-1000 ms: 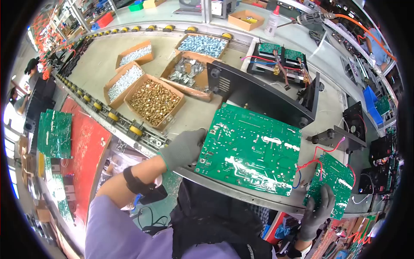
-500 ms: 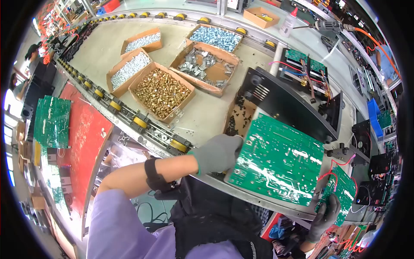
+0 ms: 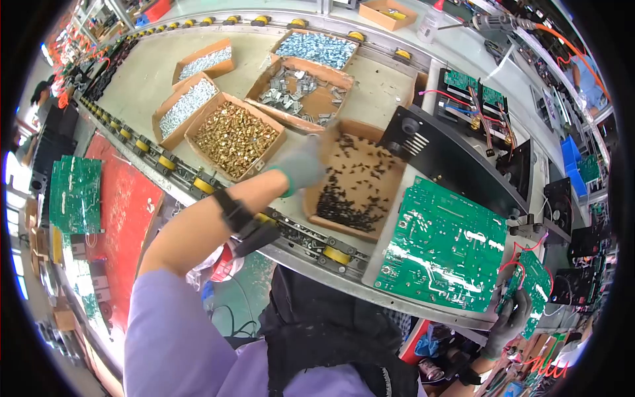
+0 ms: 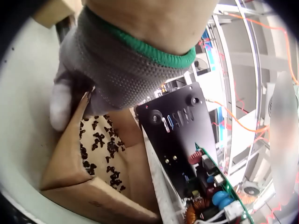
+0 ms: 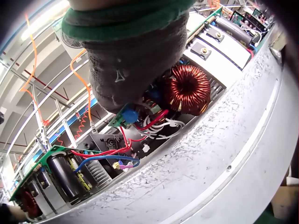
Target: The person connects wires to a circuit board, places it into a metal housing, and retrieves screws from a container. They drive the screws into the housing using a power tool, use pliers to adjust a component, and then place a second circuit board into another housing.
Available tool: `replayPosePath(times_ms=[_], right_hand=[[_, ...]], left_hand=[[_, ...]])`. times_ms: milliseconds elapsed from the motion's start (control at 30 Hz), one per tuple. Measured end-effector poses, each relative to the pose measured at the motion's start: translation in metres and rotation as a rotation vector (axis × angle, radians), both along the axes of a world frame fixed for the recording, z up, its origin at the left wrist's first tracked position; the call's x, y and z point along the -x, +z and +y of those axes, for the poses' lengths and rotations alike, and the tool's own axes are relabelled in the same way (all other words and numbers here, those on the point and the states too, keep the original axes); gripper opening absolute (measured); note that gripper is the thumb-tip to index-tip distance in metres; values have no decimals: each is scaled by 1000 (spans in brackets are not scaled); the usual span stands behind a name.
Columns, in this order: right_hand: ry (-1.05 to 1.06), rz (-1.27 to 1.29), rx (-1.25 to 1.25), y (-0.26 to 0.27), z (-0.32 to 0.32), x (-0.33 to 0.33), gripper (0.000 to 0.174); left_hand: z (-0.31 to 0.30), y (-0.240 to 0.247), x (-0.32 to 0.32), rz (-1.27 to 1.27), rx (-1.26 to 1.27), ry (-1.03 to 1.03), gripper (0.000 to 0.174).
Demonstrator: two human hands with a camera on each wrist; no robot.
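Observation:
My left hand [image 3: 299, 167], in a grey glove, grips the left wall of a cardboard box [image 4: 65, 156], thumb and fingers on either side of its edge. Small black screws [image 4: 112, 145] lie scattered and heaped in this box. To its right is a large green circuit board [image 3: 443, 255], solder side up, beside an upright black metal panel [image 3: 456, 159]. My right hand [image 3: 510, 319] holds a smaller green board [image 3: 537, 291] by its near left edge, with red wires running to it. The right wrist view shows a copper coil [image 5: 189, 88] beside that hand; its fingertips are hidden.
Left of the screw box stand boxes of brass fasteners [image 3: 233, 140], metal clips [image 3: 301, 92] and silvery small parts [image 3: 188, 106]. A roller track [image 3: 284, 231] runs along the bench's near edge. Behind the panel sits another wired assembly [image 3: 476, 109]; a power screwdriver [image 3: 499, 23] lies farther back.
My left hand has moved left and drawn the screw box out from beside the large board. That board, the black panel and the smaller board under my right hand have shifted right.

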State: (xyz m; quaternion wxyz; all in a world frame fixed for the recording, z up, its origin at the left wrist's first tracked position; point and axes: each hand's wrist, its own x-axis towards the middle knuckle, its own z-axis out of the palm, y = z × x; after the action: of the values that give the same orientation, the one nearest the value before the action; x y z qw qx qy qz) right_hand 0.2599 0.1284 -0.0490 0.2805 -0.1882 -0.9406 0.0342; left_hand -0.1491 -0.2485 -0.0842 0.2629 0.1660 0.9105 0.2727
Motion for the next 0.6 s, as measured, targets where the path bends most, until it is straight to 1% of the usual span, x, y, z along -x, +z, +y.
replayPosePath(times_ms=[67, 133, 167, 233, 267, 367, 400, 467, 500, 567, 600], right_hand=[[-9, 3, -14, -3, 3, -1, 26], [-10, 3, -31, -7, 4, -3, 28], [-11, 2, -30, -8, 6, -3, 29], [-8, 1, -32, -8, 9, -4, 29], [-9, -6, -38, -8, 9, -4, 30], [-11, -6, -37, -7, 7, -3, 30], [-7, -1, -34, -7, 5, -1, 30], [-9, -4, -39, -7, 3, -1, 30], [-8, -3, -45, -7, 3, 0, 29], [-9, -4, -38, -6, 2, 2, 29], [-9, -4, -36, -5, 1, 2, 28]], left_hand=[[-24, -7, 3, 29, -4, 11, 43], [-40, -25, 9, 0, -113, 133, 47], [-43, -26, 8, -1, -110, 131, 47], [-44, -17, 2, 26, -209, 180, 50], [-42, -9, 0, 27, -209, 180, 50], [-37, 21, -6, 218, 12, 139, 51], [-42, 28, -3, 216, 14, 135, 51], [-56, 43, 2, 339, -36, 104, 52], [-62, 50, 3, 340, -32, 105, 52], [-71, 64, 4, 569, 122, 114, 52], [-72, 71, 3, 569, 126, 115, 52]])
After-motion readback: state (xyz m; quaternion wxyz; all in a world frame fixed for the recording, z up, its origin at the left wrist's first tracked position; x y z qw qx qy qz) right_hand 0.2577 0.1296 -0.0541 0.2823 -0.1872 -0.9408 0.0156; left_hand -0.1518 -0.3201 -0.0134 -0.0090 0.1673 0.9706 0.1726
